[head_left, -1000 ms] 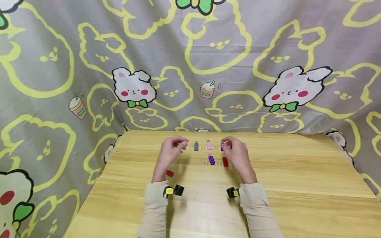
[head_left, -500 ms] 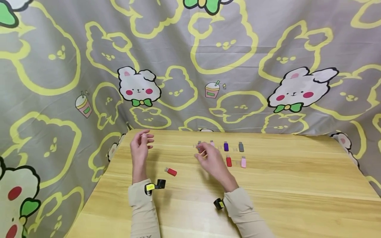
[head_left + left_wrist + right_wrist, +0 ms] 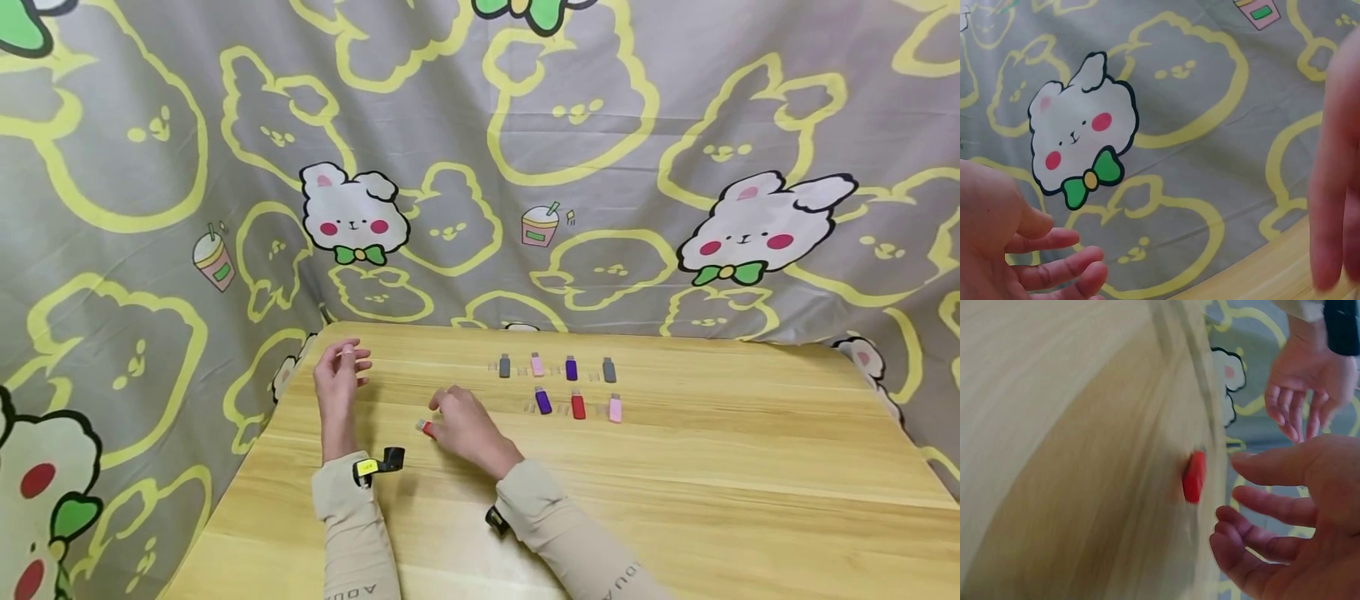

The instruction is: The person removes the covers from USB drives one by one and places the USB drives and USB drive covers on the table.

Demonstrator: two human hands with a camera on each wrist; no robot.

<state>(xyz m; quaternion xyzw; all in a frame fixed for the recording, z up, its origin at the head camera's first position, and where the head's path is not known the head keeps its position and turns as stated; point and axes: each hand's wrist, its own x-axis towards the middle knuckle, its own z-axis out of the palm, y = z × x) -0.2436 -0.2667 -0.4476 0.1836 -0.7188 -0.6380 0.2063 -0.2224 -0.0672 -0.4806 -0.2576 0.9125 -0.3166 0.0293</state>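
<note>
A lone red USB stick (image 3: 427, 427) lies on the table left of the other sticks. My right hand (image 3: 467, 425) is right beside it and partly covers it in the head view. In the right wrist view, the fingers of that hand are parted and bent, with a gap between them and the red stick (image 3: 1195, 478). Farther left, my left hand (image 3: 339, 375) is raised with relaxed fingers and holds nothing; the left wrist view shows its loose fingers (image 3: 1066, 265) against the curtain.
Several USB sticks stand in two rows: a grey stick (image 3: 505, 366), a pink stick (image 3: 537, 365) and others behind, a purple stick (image 3: 543, 401) and a red stick (image 3: 578, 406) in front. Small clear caps (image 3: 522, 372) lie between them. A patterned curtain (image 3: 450, 125) borders the wooden table (image 3: 712, 467).
Both hands have left the rows of sticks, uncovering them. My left hand has moved left; my right hand has come left and nearer to the lone red USB stick.
</note>
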